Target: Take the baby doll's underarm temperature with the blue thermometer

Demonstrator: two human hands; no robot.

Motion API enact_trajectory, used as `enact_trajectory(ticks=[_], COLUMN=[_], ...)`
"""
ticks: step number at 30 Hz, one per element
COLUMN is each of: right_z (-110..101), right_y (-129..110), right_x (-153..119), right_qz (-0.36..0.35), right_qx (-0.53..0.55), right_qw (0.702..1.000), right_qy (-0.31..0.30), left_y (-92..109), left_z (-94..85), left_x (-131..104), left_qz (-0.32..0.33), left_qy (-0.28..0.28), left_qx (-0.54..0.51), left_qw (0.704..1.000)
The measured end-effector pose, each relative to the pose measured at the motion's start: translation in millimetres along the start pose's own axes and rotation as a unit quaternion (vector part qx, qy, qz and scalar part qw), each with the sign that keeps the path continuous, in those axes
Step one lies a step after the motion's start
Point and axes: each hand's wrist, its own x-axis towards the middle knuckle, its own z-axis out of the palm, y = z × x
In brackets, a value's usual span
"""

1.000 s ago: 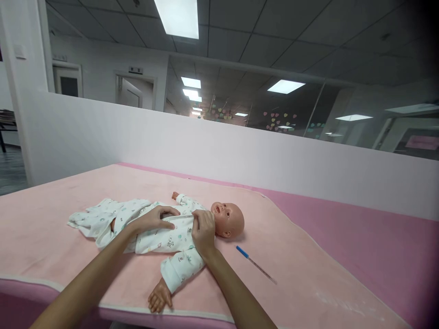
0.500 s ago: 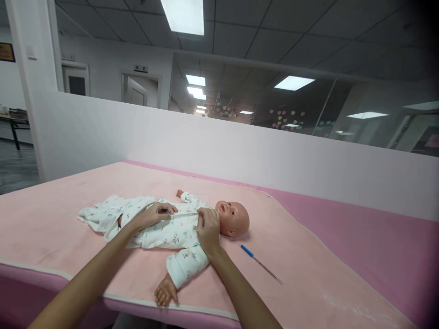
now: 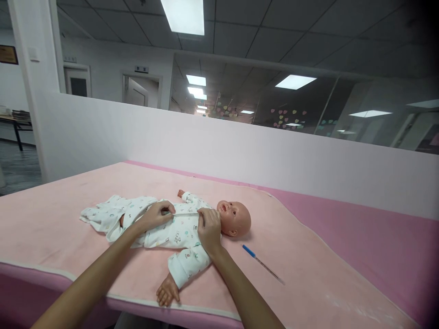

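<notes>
A baby doll (image 3: 236, 218) lies on its back with its head to the right, dressed in a white printed baby top (image 3: 188, 228) and matching bottoms (image 3: 103, 214). Over the doll's belly, my left hand (image 3: 158, 216) is closed in a pinch on the top's front edge. My right hand (image 3: 210, 228) pinches the same edge higher up, close to the doll's chin. Between the two hands the edge runs in a fairly straight line. The doll's near arm, its hand (image 3: 168, 290) bare, stretches toward the table's front edge.
A pen with a blue cap (image 3: 248, 251) lies right of my right forearm. The pink mat (image 3: 308, 278) covers the table, its pale trim along the front. A white low wall (image 3: 240, 146) stands behind, with glass above it.
My left hand has curled into a tighter pinch on the top's edge, which now looks straighter. My right hand keeps its place at the collar. The view has shifted slightly.
</notes>
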Motion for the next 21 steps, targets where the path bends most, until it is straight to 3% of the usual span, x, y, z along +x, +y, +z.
enact_trajectory(ticks=[4,9,16,21], right_z=[0,1,1,-2], right_y=[0,2,1,-1], right_x=[0,0,-1,0], right_qz=[0.003,0.006,0.006,-0.006], right_qx=[0.004,0.005,0.01,0.023], right_qw=[1.0,1.0,1.0,1.0], right_qy=[0.002,0.005,0.007,0.016], left_y=[-4,-6,5,0], left_z=[2.6,-0.3,-2.4,0.3], left_x=[2,3,-2,-2], left_qz=[0.049,0.033,-0.002,0.0], left_qy=[0.001,-0.043,-0.001,0.013], left_qx=[0.016,0.0,0.049,0.047], left_qw=[0.999,0.999,0.999,0.999])
